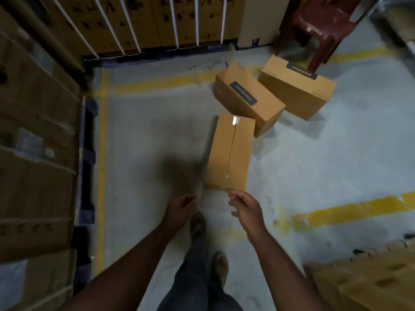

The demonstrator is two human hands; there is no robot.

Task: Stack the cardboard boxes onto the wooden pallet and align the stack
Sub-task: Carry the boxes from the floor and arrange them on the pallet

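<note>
Both hands reach down toward the near box (230, 153), which lies flat on the floor (146, 131). The left hand (179, 209) is loosely curled and empty; the right hand (246, 209) is spread just short of the box's near end, probably about to lift. Two more boxes (247, 97) lie beyond, by a chair (318, 30). Painted yellow lines cross the grey concrete.

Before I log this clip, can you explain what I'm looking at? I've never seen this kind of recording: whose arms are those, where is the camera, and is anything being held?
There is one picture, from a camera worn on a person's head, looking down. The arms are that person's own. The left hand and right hand both reach forward and hold nothing. Three cardboard boxes lie on the floor: the near box just ahead of the right hand, a middle box behind it, and a far box by a red chair. Stacked cartons stand at the left.
</note>
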